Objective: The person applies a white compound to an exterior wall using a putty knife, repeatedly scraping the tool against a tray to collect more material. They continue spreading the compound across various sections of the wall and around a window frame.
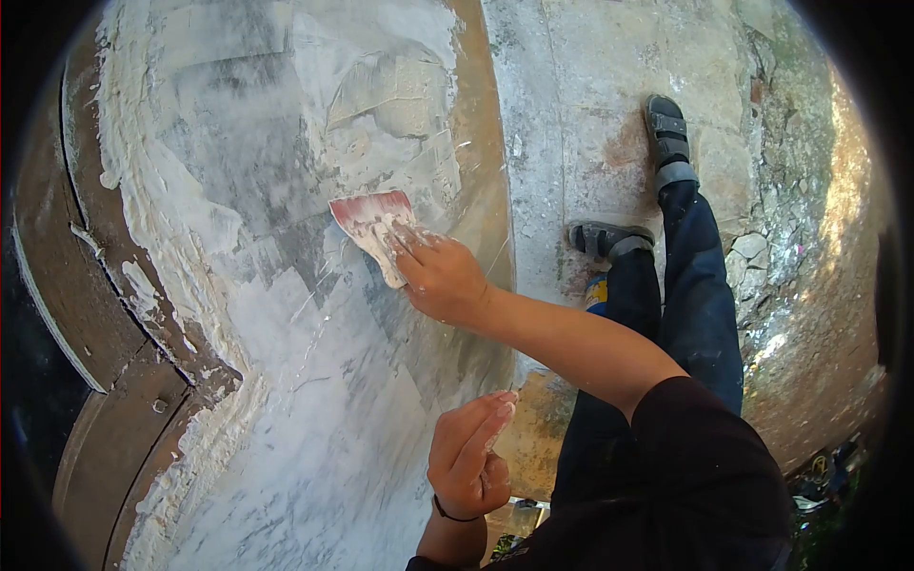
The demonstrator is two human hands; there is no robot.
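Note:
My right hand [443, 278] grips a red putty knife [369, 221] smeared with white filler and presses its blade flat against the wall [314, 381]. The wall is covered with patchy grey and white filler. My left hand [466, 462] hovers lower, close to the wall, a dark band at its wrist. Its fingers are pressed together and smeared white at the tips. A thin pale edge runs along them, and I cannot tell if it holds a blade.
A brown wooden frame [105, 381] with lumps of filler on it borders the wall on the left. My legs in blue jeans [700, 285] and grey sandals [666, 128] stand on cracked concrete ground [609, 76]. Rubble [762, 247] lies to the right.

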